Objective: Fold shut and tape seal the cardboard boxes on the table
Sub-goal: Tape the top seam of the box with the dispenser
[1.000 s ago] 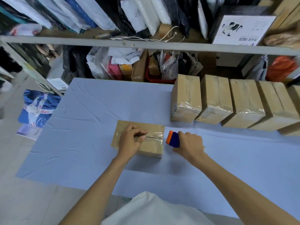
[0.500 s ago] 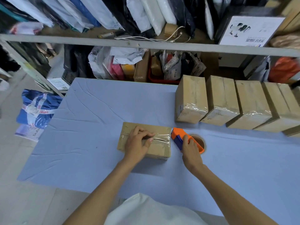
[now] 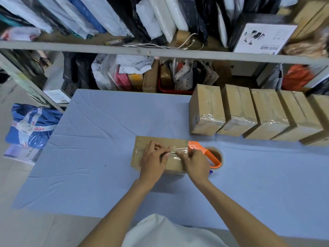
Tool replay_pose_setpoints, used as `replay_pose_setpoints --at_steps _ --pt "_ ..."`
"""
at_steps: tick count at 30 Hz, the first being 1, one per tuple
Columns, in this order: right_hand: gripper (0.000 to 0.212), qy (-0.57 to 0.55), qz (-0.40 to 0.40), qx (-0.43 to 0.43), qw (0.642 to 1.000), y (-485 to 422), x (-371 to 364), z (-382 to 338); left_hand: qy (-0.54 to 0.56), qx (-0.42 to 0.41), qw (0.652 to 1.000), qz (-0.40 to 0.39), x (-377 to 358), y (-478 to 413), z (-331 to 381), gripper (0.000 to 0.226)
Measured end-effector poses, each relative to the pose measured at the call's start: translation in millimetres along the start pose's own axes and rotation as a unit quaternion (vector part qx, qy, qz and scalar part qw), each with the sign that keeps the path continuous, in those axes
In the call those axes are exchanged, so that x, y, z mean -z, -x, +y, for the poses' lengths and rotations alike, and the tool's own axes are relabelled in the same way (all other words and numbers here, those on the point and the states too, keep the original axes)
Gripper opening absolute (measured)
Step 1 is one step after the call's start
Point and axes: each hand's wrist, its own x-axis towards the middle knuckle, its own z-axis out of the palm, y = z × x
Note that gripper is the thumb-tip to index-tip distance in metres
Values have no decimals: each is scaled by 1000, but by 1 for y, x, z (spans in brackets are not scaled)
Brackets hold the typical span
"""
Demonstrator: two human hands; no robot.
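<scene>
A closed cardboard box (image 3: pixel 140 154) lies flat on the blue-covered table (image 3: pixel 99 136), with a strip of clear tape running along its top seam. My left hand (image 3: pixel 154 162) rests on the middle of the box top, its fingertips pressing on the tape. At the box's right end my right hand (image 3: pixel 195 163) lays its fingers on the tape. An orange tape dispenser (image 3: pixel 211 155) with a brown roll lies on the table just right of the box, with neither hand on it.
Several taped boxes (image 3: pixel 206 109) stand in a row at the back right of the table. A grey shelf rail (image 3: pixel 160 54) crosses behind, with bags and parcels under and above it. A blue bag (image 3: pixel 30 125) lies on the floor at left.
My right hand set the tape dispenser down beside the box, let it go and moved onto the box's right end. The left hand stayed on the box top.
</scene>
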Motion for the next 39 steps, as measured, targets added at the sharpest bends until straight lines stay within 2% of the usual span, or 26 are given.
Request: replay_pose_setpoints --at_steps 3,7,10,13,16,18,20,24,27,29,32,35,37,39 --pt "47 -37 -9 -8 999 -3 9 -2 -5 -14 1000 -3 2 1 0 20" --pt "45 3 -34 -5 999 -7 16 -10 14 10 998 -53 9 -5 1 18" --pt "46 33 -15 -9 999 -7 15 -12 26 27 995 -89 19 -17 9 16" --pt "42 44 2 29 999 -1 15 -14 5 25 997 -73 33 -29 14 15" --pt "38 29 12 97 995 2 17 -15 -29 44 997 -51 47 -41 9 33" --pt "26 -1 19 122 992 -3 19 -13 7 92 991 -96 56 -48 4 45" --pt "12 -49 -7 141 989 -8 20 -12 62 147 977 -141 61 -52 -2 46" --pt "30 -153 -62 165 972 -9 22 -23 126 218 950 -184 62 -54 -11 51" --pt "31 -133 -65 177 973 -17 19 -24 176 247 939 -159 64 -54 -12 49" --pt "30 -121 -39 185 974 -21 17 -22 189 254 938 -144 66 -54 -14 49" --pt "33 -98 -17 155 983 -24 15 -23 195 263 937 -120 67 -51 -18 51" --pt "18 -100 -34 118 987 -24 6 -26 180 261 942 -106 64 -47 -25 56" --pt "18 -137 -53 88 985 -23 1 -27 182 263 943 -94 62 -43 -29 60" --pt "29 -229 -116 33 966 -23 -3 -27 172 268 944 -80 60 -40 -33 65"
